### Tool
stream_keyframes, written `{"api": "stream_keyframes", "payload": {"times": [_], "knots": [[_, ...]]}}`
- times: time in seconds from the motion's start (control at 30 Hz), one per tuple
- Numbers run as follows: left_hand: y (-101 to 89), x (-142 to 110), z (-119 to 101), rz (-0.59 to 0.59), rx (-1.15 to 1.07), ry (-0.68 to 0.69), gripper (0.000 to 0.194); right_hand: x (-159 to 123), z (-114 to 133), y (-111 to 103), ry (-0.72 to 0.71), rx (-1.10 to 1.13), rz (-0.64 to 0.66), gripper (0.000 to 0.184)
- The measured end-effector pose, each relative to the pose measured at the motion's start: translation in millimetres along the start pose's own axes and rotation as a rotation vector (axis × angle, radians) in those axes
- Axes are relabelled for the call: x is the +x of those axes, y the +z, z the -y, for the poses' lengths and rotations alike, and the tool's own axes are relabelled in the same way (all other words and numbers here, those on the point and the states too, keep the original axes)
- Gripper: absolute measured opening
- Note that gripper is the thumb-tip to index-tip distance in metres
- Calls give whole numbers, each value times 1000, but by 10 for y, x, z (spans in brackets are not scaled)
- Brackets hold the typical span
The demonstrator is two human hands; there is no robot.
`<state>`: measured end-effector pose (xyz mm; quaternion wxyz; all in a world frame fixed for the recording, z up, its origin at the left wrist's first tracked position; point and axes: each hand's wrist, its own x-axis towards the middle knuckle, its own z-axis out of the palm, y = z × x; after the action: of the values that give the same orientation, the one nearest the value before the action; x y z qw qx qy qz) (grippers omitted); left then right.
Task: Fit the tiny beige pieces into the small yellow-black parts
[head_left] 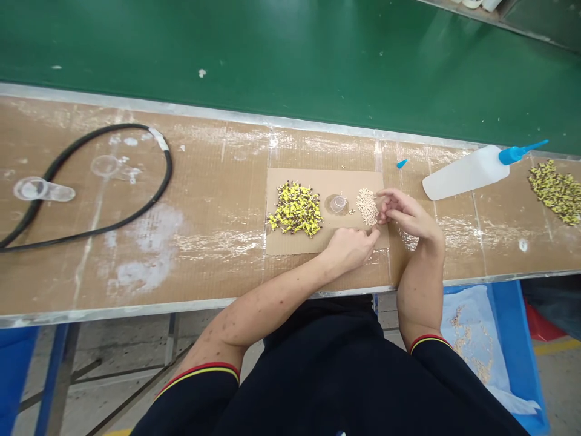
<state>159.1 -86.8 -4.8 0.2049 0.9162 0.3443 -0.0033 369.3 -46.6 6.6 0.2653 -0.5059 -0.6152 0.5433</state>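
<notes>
My left hand point(351, 247) rests at the near edge of a cardboard sheet point(295, 245), its fingers pressed together; whatever they hold is too small or hidden to name. To its right, my right hand point(406, 215) has loosely bent fingers spread apart beside a pile of tiny beige pieces point(367, 207). Nothing shows clearly between those fingers. A small clear plastic cup point(338, 204) stands left of the beige pile, with a few loose pieces near it. Farther left on the sheet lies a heap of small yellow-and-black pieces point(296, 208).
Right of my hands lies a white squeeze bottle point(467, 174) with a blue nozzle, near a small blue cap point(402, 163). Another yellow pile point(556, 192) sits at far right. A black cable loop point(170, 169) and clear plastic scoops point(45, 189) lie left. Below is a blue bin point(521, 345).
</notes>
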Motion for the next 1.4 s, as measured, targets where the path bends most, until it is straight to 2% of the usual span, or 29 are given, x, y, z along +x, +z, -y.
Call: {"api": "stream_keyframes", "payload": {"times": [0.1, 0.2, 0.3, 0.37, 0.5, 0.6, 0.7, 0.77, 0.87, 1.07, 1.27, 1.4], "knots": [[-5, -16, 8, 16, 1, 7, 31, -1, 32, 20, -16, 4, 105, 28], [-19, -31, 12, 22, 3, 13, 28, -4, 58, 30, -29, 53, 106, 25], [-40, -52, 13, 30, 8, 30, 35, -21, 67, 1, -10, 110, 152, 13], [-61, -72, 14, 47, 20, 41, 41, -8, 58, -8, -2, 140, 253, 7], [-125, -119, 31, 98, 60, 48, 47, 98, 7, 41, 20, 209, 448, 21], [-171, -144, 57, 117, 88, 55, 48, 156, -50, 57, 9, 287, 432, 27], [-194, -146, 85, 119, 97, 63, 43, 149, -97, 12, -84, 360, 416, 30], [-196, -140, 99, 119, 102, 65, 44, 135, -110, -21, -108, 357, 490, 32], [-186, -131, 110, 115, 107, 73, 48, 150, -97, -25, -43, 264, 622, 35], [-162, -126, 113, 91, 113, 92, 52, 177, -39, -14, -39, 179, 541, 39], [-119, -117, 119, 57, 114, 95, 47, 174, -55, -17, -40, 221, 602, 37], [-92, -104, 131, 69, 125, 86, 47, 246, -63, 50, -23, 223, 520, 39]]}}
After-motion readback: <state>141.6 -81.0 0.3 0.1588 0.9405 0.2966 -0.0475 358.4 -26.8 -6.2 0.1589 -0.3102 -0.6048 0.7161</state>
